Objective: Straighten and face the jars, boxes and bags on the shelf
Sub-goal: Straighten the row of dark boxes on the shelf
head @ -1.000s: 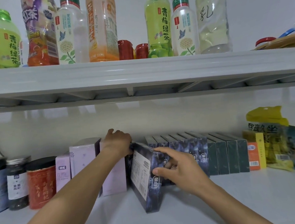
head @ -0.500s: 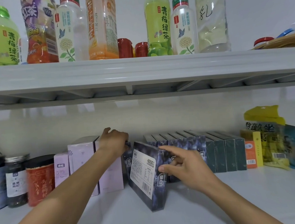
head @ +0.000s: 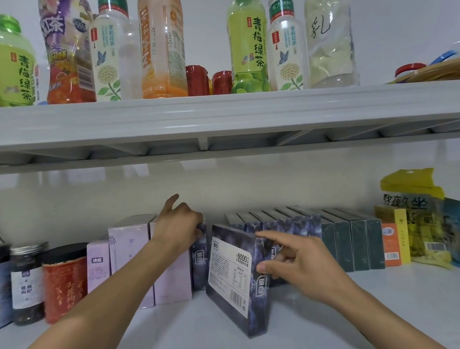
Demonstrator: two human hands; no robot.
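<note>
On the lower shelf (head: pixel 402 312) a dark blue box (head: pixel 236 279) stands pulled forward of its row, tilted, its printed back panel turned toward the left. The right hand (head: pixel 295 268) sits at the box's 3 o'clock: thumb pressed on the front spine, forefinger laid along the top edge, so it pinches the box's upper right corner. At the box's 10 o'clock the left hand (head: pixel 176 226) curls over the top of another dark blue box (head: pixel 200 260) that stands upright just beside the lilac boxes (head: pixel 135 255); its forefinger sticks up free. Behind the right hand, toward 2 o'clock, runs the row of blue boxes (head: pixel 283 221), then dark green boxes (head: pixel 351 241). Far left stand jars (head: pixel 66 283); far right, a yellow bag (head: pixel 418 213). Bottles (head: pixel 247 39) line the upper shelf.
</note>
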